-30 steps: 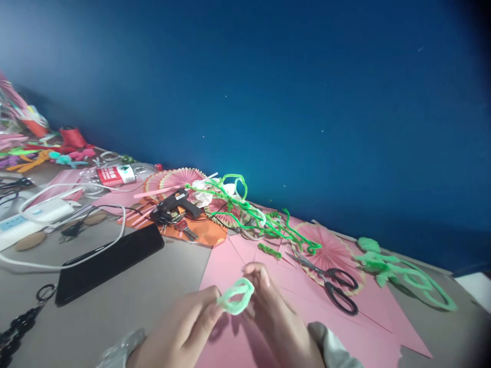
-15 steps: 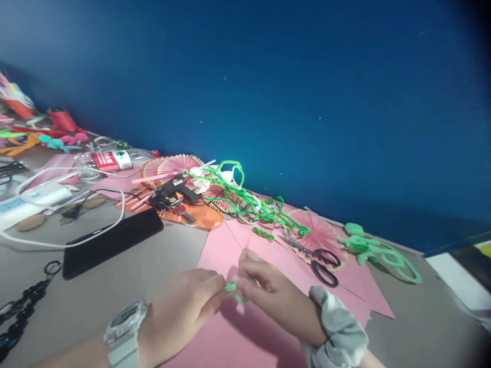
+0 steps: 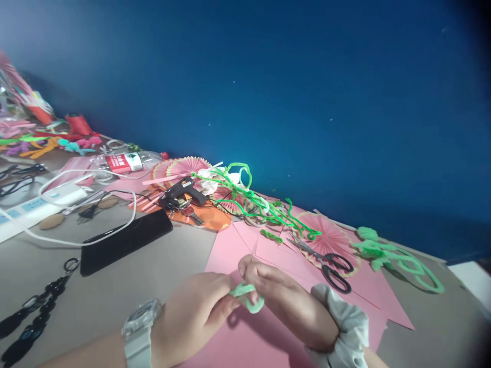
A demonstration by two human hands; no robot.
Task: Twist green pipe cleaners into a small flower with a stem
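A light green pipe cleaner (image 3: 254, 305), bent into a small loop, is held between my two hands above pink paper (image 3: 245, 340). My left hand (image 3: 197, 312), with a pale watch on its wrist, pinches one end of it between thumb and fingers. My right hand (image 3: 278, 291), with a grey scrunchie at the wrist, has its fingers curled round the loop's other side. Beyond my hands lie a short twisted green piece (image 3: 271, 236) and black-handled scissors (image 3: 326, 263), both on the paper.
A glue gun (image 3: 182, 193) and keys (image 3: 193, 215) rest on orange paper. Green pipe cleaners (image 3: 268, 209) lie over pink paper fans (image 3: 326, 232). To the left are a black phone (image 3: 126, 241), a power strip (image 3: 42, 207) and a plastic bottle (image 3: 128, 162). A blue wall (image 3: 268, 92) stands behind.
The light green pipe cleaner now shows more plainly as a loop between my fingers. My hands have shifted slightly right, and the whole view has swung a little to the left.
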